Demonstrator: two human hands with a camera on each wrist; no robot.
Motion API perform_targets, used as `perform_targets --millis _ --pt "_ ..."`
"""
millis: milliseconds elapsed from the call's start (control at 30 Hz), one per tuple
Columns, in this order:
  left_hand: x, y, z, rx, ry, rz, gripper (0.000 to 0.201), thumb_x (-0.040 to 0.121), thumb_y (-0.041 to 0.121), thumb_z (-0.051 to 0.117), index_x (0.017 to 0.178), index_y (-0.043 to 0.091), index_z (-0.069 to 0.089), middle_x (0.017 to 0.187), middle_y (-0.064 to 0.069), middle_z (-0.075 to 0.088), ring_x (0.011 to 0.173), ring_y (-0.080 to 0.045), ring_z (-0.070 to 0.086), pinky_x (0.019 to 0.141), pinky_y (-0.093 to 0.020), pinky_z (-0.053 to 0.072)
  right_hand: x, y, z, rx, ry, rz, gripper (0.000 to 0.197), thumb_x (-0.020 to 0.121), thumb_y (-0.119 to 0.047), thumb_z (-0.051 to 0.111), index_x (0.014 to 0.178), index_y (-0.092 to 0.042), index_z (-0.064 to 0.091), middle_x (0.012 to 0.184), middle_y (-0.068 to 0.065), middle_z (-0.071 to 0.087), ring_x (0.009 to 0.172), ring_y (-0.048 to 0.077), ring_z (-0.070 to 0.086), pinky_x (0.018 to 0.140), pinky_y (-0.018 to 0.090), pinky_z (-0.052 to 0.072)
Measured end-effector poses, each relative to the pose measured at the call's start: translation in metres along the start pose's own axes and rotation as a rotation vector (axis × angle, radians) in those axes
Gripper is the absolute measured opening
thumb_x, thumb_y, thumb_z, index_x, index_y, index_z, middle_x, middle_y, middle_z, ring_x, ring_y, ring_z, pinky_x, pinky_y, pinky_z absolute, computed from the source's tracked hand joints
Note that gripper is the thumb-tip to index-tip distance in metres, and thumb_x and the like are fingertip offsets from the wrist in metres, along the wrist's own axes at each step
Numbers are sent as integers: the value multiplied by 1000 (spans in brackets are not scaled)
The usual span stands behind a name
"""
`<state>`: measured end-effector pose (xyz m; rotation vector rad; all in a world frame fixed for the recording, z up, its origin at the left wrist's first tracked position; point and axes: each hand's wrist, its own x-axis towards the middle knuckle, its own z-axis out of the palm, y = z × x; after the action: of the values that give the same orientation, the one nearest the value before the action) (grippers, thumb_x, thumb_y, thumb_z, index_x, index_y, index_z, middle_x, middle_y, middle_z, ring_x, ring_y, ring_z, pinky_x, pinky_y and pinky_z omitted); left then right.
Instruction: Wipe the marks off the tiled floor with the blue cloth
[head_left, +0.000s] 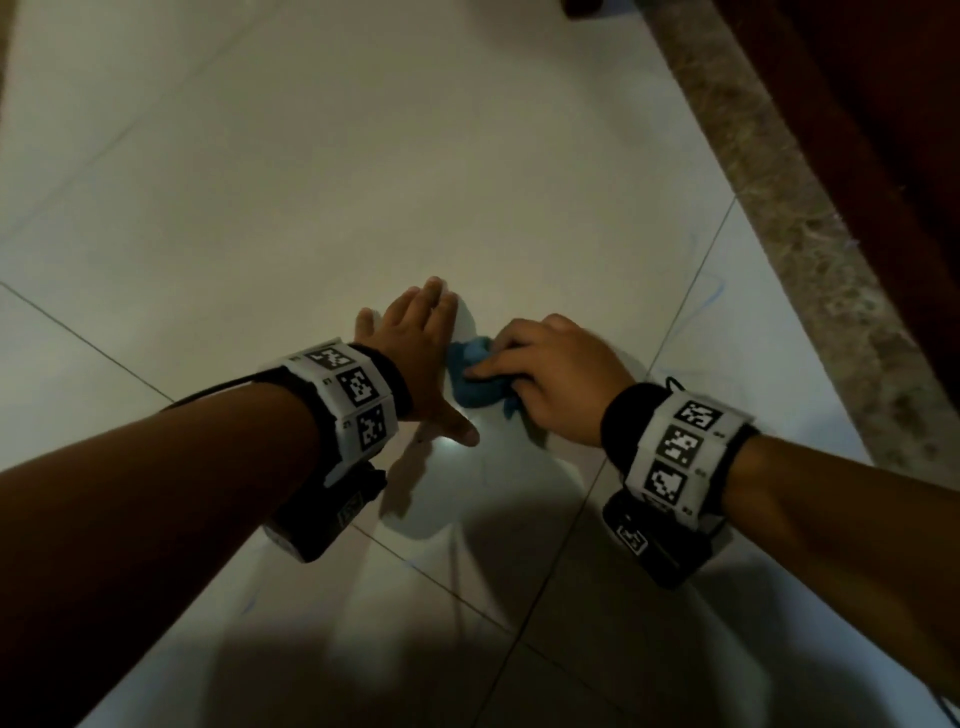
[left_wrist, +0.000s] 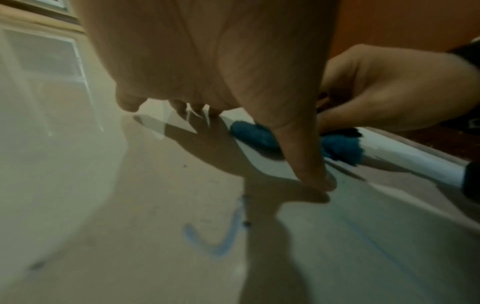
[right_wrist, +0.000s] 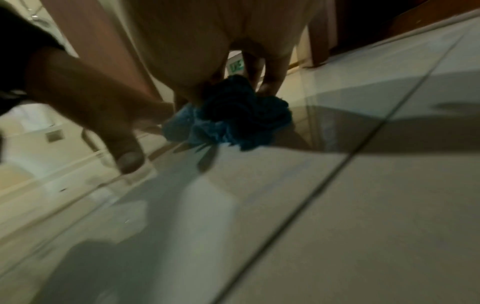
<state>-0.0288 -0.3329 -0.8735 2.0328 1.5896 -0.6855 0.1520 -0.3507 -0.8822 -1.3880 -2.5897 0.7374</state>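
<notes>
Underfoot, the tiled floor fills nearly all of the head view, pale and glossy, with dark grout lines crossing it and a speckled stone threshold along the right edge. Faint blue marks show near that edge, and the left wrist view catches a clearer blue hook-shaped mark just behind the thumb. The left hand lies flat on the tile, fingers spread, holding nothing. The right hand curls its fingers round the bunched blue cloth, pressing it to the floor just beside the left hand.

The likely fault is that the bunched cloth meets the tile with only a small face, so strokes may skip or smear the fainter lines. The braced left hand may also cover a mark or slip on the gloss.

Dim light and blur make faint marks hard to tell from reflections; the cloth's underside is hidden.
</notes>
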Motion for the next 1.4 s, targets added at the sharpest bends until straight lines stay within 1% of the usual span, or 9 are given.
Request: perform_targets --millis 167,233,367,500,733,933,1100,1167,1400 --pt "3 23 -5 -45 72 81 145 56 78 70 147 21 -28 156 0 -30 146 -21 -21 116 -49 -8 13 72 -29 124 380 232 45 77 -2 45 114 -18 67 115 15 57 105 37 51 99 31 38" --pt "9 31 -10 -36 70 110 146 56 78 70 147 20 -28 156 0 -30 146 -21 -20 116 -49 -8 16 104 -41 69 326 382 44 87 -1 45 124 -19 59 125 15 51 114 38 46 106 35 35" --pt "26 48 -22 -24 51 126 147 56 76 72 148 18 -26 157 -2 -29 146 -23 -18 117 -50 -4 11 96 -35 70 209 400 40 93 -15 50 132 -22 51 136 12 43 114 23 40 94 2 24" --pt "32 59 -23 8 -8 95 146 58 76 72 147 17 -27 155 -2 -32 146 -24 -21 118 -51 -3 -3 57 -21 -99 90 148 41 91 -15 51 129 -31 54 131 3 48 110 29 42 94 27 30" --pt "36 51 -15 -17 38 127 148 53 78 72 149 19 -24 157 0 -29 146 -22 -18 117 -50 -2 3 128 -47 46 245 373 42 89 -2 49 125 -22 58 132 10 51 117 33 46 99 17 28" --pt "38 52 -15 -25 44 112 149 52 80 71 148 21 -26 156 1 -30 146 -22 -19 117 -50 -3 7 77 -28 19 143 134 45 82 -2 52 116 -29 64 123 0 57 101 25 48 93 23 33" --pt "37 51 -13 -33 68 124 148 52 79 72 149 22 -23 157 3 -29 147 -20 -18 117 -50 -4 14 134 -70 44 423 501 42 87 -1 46 124 -16 59 129 15 53 120 31 47 101 28 32" --pt "37 50 -12 -20 68 124 147 52 80 70 149 21 -24 156 2 -30 147 -21 -18 117 -51 -4 5 157 -75 -15 381 632 42 89 -4 44 128 -17 56 132 15 51 122 32 45 103 34 31" --pt "37 52 -14 -16 62 115 147 53 80 71 149 21 -24 156 1 -30 147 -22 -18 117 -51 -3 -3 99 -37 74 201 269 41 85 -5 57 120 -24 63 132 5 52 111 30 48 100 30 37"
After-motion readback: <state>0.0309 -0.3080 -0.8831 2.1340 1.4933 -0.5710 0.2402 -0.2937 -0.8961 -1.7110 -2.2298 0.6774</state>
